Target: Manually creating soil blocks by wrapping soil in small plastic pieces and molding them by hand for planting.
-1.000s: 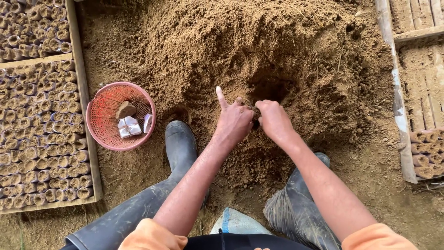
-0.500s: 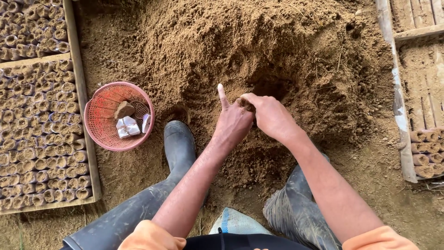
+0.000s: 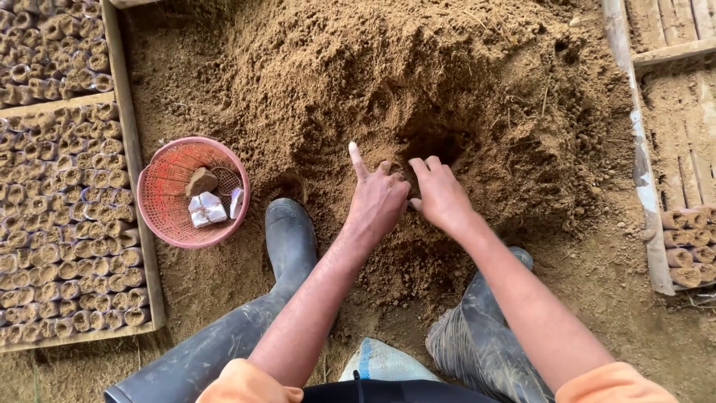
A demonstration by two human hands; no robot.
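Soil heap [image 3: 447,82]: loose, sandy, tan-brown earth piled on the ground straight ahead of me, crumbly and fine-grained, with a few thin roots and small clods; its near slope is scooped into a dark hollow [image 3: 436,145] that lies just beyond my fingertips. My right hand [image 3: 440,194]: the nearer of the two to the hollow, palm down on the slope, fingers together and slightly curled, tips pointing up-slope into the hollow's lip; whether it grips any soil I cannot tell. My left hand [image 3: 377,201]: touching the right one at the knuckles, fingers bunched down into the soil, forefinger sticking straight up and away; what it holds, if anything, is hidden under the palm. Both forearms run from my orange sleeves up to the heap, roughly along its slope. Rubber boots, grey, dusty: left boot [image 3: 291,239] just beside the left wrist, right boot [image 3: 477,336] below the right forearm, one on each side of the heap's foot. Pink plastic basket [image 3: 168,224]: round, mesh-walled, near the left boot, holding a brown clod and small whitish folded pieces. Wooden-framed trays [image 3: 134,149] at far left, packed with small soil-filled tubes standing upright; a further wooden frame [image 3: 641,164] at right with a few tubes lying on their sides.
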